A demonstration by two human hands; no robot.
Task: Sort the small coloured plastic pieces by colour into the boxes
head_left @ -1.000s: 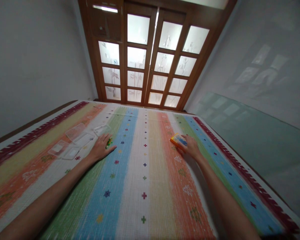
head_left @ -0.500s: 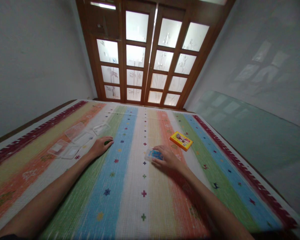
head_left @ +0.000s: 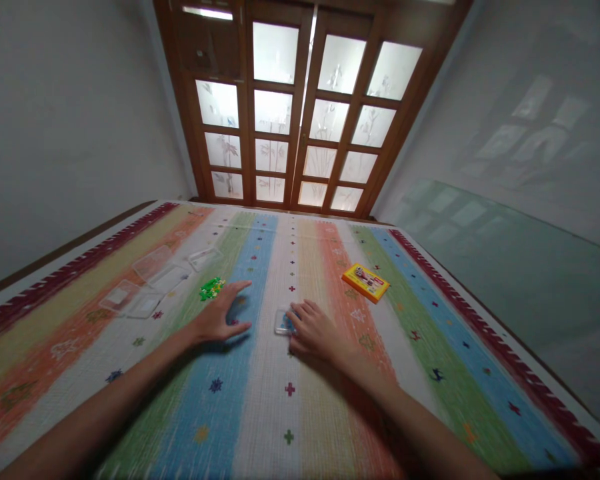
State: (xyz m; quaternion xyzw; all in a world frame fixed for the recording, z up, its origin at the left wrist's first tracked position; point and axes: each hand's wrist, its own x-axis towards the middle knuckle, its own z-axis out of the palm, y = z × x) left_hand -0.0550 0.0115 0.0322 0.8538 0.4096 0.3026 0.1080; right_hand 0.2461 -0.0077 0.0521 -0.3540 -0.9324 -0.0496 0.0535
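My left hand (head_left: 223, 316) is spread just above the striped cloth, its thumb and fingers apart with nothing between them. Behind its wrist side lies a small pile of green and yellow pieces (head_left: 212, 289). My right hand (head_left: 314, 328) rests over a small clear plastic box (head_left: 281, 322) with blue pieces inside, its fingers wrapped on the right part of the box. The box's left end shows between the two hands.
Several clear plastic boxes and lids (head_left: 145, 304) lie at the left of the striped tablecloth (head_left: 265, 413). A yellow and orange card box (head_left: 365, 282) sits to the right. Wooden doors with glass panes stand beyond the table.
My left hand has come off the green pieces, moved right and opened, leaving them uncovered on the cloth. My right hand has shifted left with the clear box.
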